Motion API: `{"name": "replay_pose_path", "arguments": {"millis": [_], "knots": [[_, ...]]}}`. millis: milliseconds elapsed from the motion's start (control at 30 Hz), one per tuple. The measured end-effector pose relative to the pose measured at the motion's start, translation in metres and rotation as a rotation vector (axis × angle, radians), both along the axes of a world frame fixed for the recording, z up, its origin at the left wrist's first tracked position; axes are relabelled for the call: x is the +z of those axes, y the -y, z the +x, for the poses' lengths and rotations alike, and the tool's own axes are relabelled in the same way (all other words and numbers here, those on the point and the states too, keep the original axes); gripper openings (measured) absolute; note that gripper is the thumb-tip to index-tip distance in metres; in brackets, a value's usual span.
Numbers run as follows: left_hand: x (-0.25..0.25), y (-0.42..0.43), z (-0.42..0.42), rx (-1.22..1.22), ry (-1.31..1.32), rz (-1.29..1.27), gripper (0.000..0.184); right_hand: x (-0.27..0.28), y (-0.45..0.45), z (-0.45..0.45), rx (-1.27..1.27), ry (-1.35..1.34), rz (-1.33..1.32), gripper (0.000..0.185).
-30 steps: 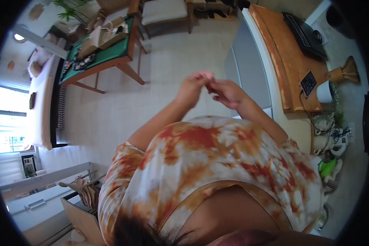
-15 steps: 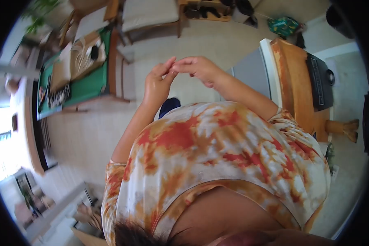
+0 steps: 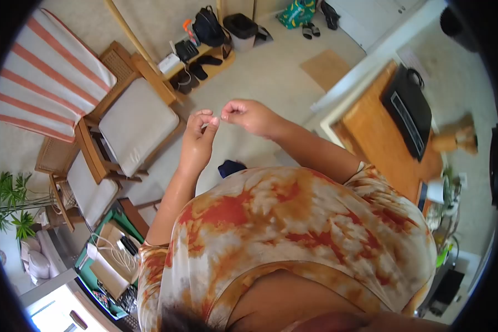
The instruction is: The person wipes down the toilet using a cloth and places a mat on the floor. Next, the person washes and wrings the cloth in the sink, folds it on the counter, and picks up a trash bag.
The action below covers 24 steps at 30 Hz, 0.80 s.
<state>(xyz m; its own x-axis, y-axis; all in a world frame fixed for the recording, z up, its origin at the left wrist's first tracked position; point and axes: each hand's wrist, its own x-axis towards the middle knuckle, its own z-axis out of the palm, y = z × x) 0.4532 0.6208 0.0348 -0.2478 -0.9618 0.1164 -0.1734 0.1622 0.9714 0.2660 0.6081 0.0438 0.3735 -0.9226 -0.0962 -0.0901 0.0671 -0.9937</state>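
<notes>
My left hand (image 3: 196,143) is raised in front of my chest, its thumb and fingers drawn together. Beside it, my right hand (image 3: 253,117) has its fingers curled in a pinch. A small gap separates the two sets of fingertips. Whatever either pinch holds, if anything, is too small to make out. Below the hands is my tie-dyed shirt (image 3: 293,221) in white, orange and red.
Wooden chairs with pale cushions (image 3: 137,126) stand to the left, one beside a striped cloth (image 3: 52,74). A green table (image 3: 86,265) carries an open box (image 3: 109,276). On the right, a wooden counter (image 3: 365,124) holds a black appliance (image 3: 406,113). Ahead are a shoe rack (image 3: 207,71) and bin (image 3: 240,33).
The view has swung right, so the green table now lies lower left and more chairs and the shoe rack show. My fingertips, close together before, are now slightly apart; the right fingers are more curled.
</notes>
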Motion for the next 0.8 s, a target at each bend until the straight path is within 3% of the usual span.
{"name": "replay_pose_path", "arguments": {"millis": [33,100,133,200,333,367,433,500,567,700,733,800], "knots": [[-0.001,0.024,-0.003,0.005,0.005,-0.002,0.017,-0.003,0.024,-0.003,0.005,0.005,-0.002,0.013],[-0.002,0.064,-0.01,0.041,-0.368,0.225,0.015,0.004,0.06,-0.003,0.028,0.164,0.334,0.015],[-0.001,0.08,-0.014,0.04,-0.488,0.287,0.013,0.005,0.078,-0.003,0.027,0.164,0.334,0.015],[0.001,0.115,-0.015,0.008,-0.547,0.29,0.017,0.005,0.118,0.0,0.108,0.271,0.537,0.017],[-0.011,0.188,-0.029,0.058,-0.618,0.312,0.016,-0.003,0.191,-0.011,0.166,0.283,0.601,0.017],[-0.01,0.209,-0.036,0.044,-0.615,0.316,0.016,-0.005,0.211,-0.018,0.125,0.18,0.546,0.018],[-0.006,0.259,-0.05,0.156,-0.403,0.296,0.018,-0.013,0.254,-0.033,0.064,0.086,0.494,0.019],[-0.026,0.316,-0.064,0.067,-0.311,0.301,0.018,-0.022,0.296,-0.067,-0.037,0.113,0.432,0.02],[-0.036,0.374,-0.091,-0.161,-0.008,0.099,0.016,-0.026,0.329,-0.105,-0.166,0.161,0.423,0.025],[-0.013,0.453,-0.172,-0.455,0.22,0.004,0.015,-0.026,0.369,-0.18,-0.418,0.184,0.421,0.033],[-0.024,0.472,-0.197,-0.506,0.12,0.129,0.015,-0.023,0.369,-0.197,-0.479,0.204,0.415,0.035],[-0.01,0.505,-0.252,-0.571,0.22,0.033,0.016,-0.019,0.374,-0.236,-0.61,0.237,0.395,0.035]]}}
